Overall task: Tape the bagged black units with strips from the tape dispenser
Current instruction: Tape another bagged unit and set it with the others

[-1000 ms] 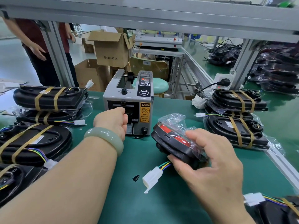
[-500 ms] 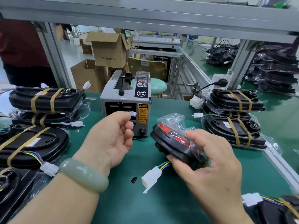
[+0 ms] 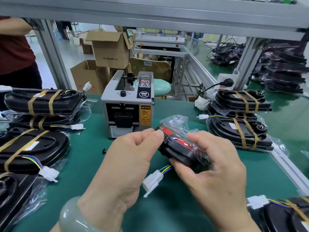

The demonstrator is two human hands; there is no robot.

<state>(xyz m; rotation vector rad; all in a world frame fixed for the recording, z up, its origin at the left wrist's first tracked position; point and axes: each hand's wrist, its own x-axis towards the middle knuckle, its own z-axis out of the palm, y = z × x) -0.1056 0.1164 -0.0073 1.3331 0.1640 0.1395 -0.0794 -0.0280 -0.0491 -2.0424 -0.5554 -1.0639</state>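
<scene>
Black bagged unit (image 3: 178, 154), clasped in right fingers (image 3: 205, 141)

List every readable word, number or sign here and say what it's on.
"75x36x40 CM": upper cardboard box.
"SEMI": round black label atop the tape dispenser.
"CAUTION": yellow sticker on its front; smaller lines below blurred.
Too small to read: white labels on the taped black units.

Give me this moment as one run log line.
phase: taping | left hand: pinches upper edge of bagged black unit | right hand: grips same unit | tape dispenser: behind hands | white connector: dangles below unit
</scene>
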